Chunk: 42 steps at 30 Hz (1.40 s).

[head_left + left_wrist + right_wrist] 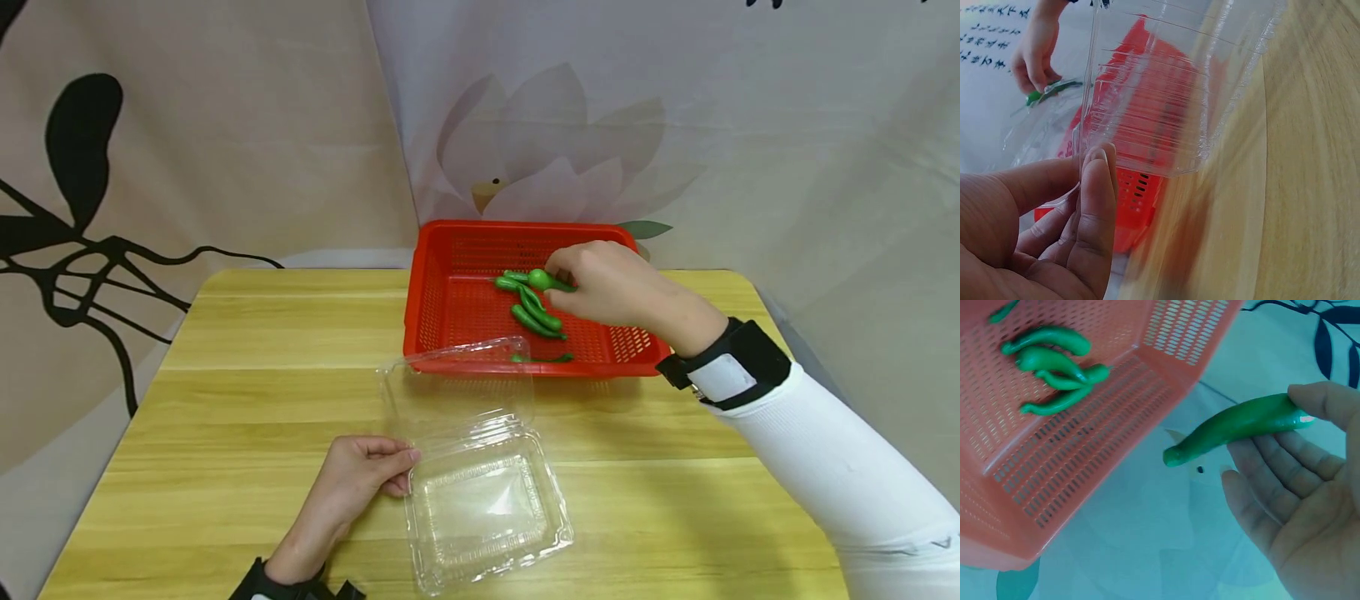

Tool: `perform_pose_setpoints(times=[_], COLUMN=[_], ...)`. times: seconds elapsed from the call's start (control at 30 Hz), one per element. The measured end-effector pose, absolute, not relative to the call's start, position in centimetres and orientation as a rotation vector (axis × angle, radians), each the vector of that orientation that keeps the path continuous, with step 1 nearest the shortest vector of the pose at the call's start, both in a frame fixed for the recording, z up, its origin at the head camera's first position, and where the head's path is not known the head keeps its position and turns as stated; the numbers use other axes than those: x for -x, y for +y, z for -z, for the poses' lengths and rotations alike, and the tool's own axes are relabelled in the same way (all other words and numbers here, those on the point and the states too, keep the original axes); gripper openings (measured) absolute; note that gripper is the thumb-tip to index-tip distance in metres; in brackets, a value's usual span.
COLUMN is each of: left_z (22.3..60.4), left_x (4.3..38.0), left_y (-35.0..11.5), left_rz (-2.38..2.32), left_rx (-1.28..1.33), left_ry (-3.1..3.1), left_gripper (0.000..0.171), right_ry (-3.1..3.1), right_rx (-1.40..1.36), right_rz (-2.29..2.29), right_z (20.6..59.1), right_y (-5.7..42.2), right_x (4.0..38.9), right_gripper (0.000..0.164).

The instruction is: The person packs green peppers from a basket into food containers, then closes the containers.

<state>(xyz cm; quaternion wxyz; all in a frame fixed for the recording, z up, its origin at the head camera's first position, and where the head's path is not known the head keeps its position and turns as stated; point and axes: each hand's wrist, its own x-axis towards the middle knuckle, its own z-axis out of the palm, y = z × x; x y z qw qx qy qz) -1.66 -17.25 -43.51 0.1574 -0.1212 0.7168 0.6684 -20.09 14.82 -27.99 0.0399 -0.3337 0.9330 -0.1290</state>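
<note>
A clear plastic clamshell box (480, 508) lies with its lid (457, 387) unfolded toward the back. My left hand (356, 475) pinches the box's left edge between thumb and fingers; in the left wrist view the thin plastic (1147, 112) rises from the fingertips. Over the red basket (462, 312), my right hand (603, 279) grips one green chili pepper (1238, 425) by its end, the thumb on one side and the fingers beneath. Several other green chili peppers (534, 318) lie close together on the basket floor below that hand.
The basket stands at the back of the light wooden table (262, 400), and the box's lid overlaps its front rim in the head view. A single thin pepper (551, 359) shows near that rim. Behind hangs a printed cloth (262, 125) with plant drawings.
</note>
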Motion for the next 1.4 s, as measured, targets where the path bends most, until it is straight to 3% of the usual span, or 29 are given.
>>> perform_pose_setpoints(times=[0.23, 0.5, 0.77, 1.4], left_z=[43.4, 43.4, 43.4, 43.4], left_x=[1.6, 1.7, 1.6, 1.5], left_y=[-17.3, -17.3, -17.3, -17.2], left_rz=[-1.912, -1.906, -1.915, -1.939], left_rx=[0.339, 0.336, 0.334, 0.325], left_ry=[2.045, 2.057, 2.060, 2.064], left_gripper=[0.023, 0.020, 0.020, 0.020], right_ry=[2.882, 2.868, 2.817, 2.536], right_rx=[1.114, 1.258, 1.511, 1.767], right_rz=[0.518, 0.649, 0.720, 0.546], right_z=[27.7, 28.2, 29.8, 35.1], right_y=[15.3, 15.3, 14.2, 10.5], right_x=[18.3, 15.8, 13.2, 7.7], right_gripper=[0.013, 0.019, 0.016, 0.015])
